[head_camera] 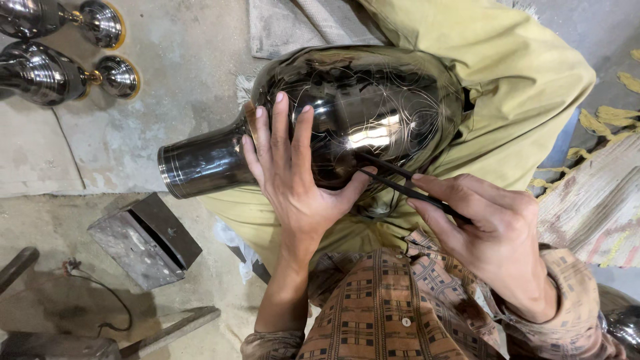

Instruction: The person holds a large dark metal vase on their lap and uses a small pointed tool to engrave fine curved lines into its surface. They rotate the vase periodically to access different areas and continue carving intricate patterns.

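A large dark, glossy metal vase (373, 107) lies on its side across my lap, its neck pointing left. Fine curved lines are scratched into its belly. My left hand (290, 177) rests flat on the vase's shoulder, fingers spread, thumb pressed near the engraved area. My right hand (490, 230) pinches a thin black engraving tool (400, 183), its tip touching the vase just beside my left thumb.
Two more polished dark metal vessels (47, 70) lie on the concrete floor at top left. A grey metal box (143, 240) sits on the floor at left, with a wire and metal bars below it. A woven mat (593, 200) lies at right.
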